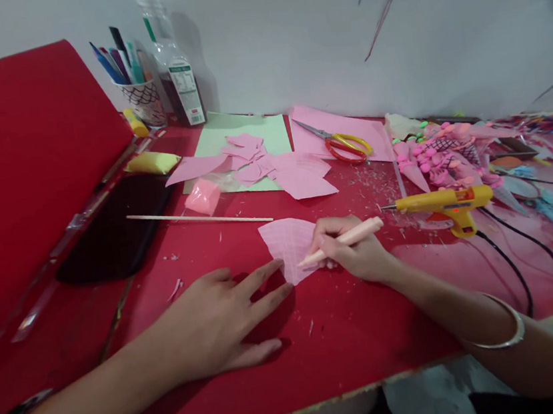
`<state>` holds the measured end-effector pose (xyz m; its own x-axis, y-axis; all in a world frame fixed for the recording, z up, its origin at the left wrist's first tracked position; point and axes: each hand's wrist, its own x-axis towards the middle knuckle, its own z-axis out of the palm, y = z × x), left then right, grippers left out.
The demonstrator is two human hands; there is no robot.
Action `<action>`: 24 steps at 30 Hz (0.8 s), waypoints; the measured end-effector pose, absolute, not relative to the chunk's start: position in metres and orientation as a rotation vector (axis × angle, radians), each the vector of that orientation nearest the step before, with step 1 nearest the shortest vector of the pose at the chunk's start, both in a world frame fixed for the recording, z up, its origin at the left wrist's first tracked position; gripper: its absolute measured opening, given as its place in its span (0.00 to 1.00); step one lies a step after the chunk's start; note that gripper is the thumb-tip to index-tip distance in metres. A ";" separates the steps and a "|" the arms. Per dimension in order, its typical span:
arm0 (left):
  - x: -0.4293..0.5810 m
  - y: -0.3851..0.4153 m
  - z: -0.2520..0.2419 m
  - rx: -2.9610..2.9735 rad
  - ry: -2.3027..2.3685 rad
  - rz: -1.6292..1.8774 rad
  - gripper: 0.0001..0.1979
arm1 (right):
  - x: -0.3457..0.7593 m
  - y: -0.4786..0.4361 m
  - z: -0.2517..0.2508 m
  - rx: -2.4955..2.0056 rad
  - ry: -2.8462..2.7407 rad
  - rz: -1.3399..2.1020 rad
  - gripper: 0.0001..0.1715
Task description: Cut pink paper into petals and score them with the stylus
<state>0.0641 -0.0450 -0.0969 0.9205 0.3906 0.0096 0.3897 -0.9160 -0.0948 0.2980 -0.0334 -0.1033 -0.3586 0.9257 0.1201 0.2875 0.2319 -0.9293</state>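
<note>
Hands at work near the middle of a red desk (355, 352). Right hand (347, 249): thumb and fingers pinch a pale pen (355, 234), its tip slanting down to the narrow end of a fan-shaped pink paper (285, 239); whether it touches, I cannot tell. Left hand (211, 329): palm down, fingers spread, two fingertips at the paper's left edge. The paper lies between the hands, its narrow end toward the desk's front edge. For a clean line, the left fingertips should press lightly without creasing the sheet, clear of the pen's path; slow, even strokes would suit its ribbed-looking surface, and the paper is best turned rather than the wrist twisted. Just beyond the paper: a thin stick (197, 217). Farther out, toward the back edge: pink scraps (302, 170) on a green sheet (272, 133), and scissors (347, 146) across a pink sheet (371, 135). Toward the right edge: a yellow glue gun (447, 201), its nozzle facing left. At the back left corner: a bottle (183, 84) beside a cup of pens (144, 102).
</note>
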 end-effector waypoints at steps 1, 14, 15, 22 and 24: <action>0.064 -0.045 -0.096 -2.983 -0.610 0.006 0.25 | 0.297 -0.035 -0.103 -1.122 -1.837 1.160 0.11; 0.065 -0.045 -0.092 -3.027 -0.603 0.053 0.26 | 0.291 -0.038 -0.104 -1.115 -1.980 1.185 0.12; 0.065 -0.045 -0.092 -3.031 -0.600 0.058 0.26 | 0.291 -0.038 -0.104 -1.122 -1.958 1.196 0.12; 0.065 -0.045 -0.091 -3.040 -0.644 0.104 0.27 | 0.290 -0.038 -0.104 -1.107 -1.975 1.192 0.12; 0.065 -0.046 -0.091 -3.047 -0.650 0.111 0.29 | 0.290 -0.038 -0.103 -1.100 -1.995 1.173 0.12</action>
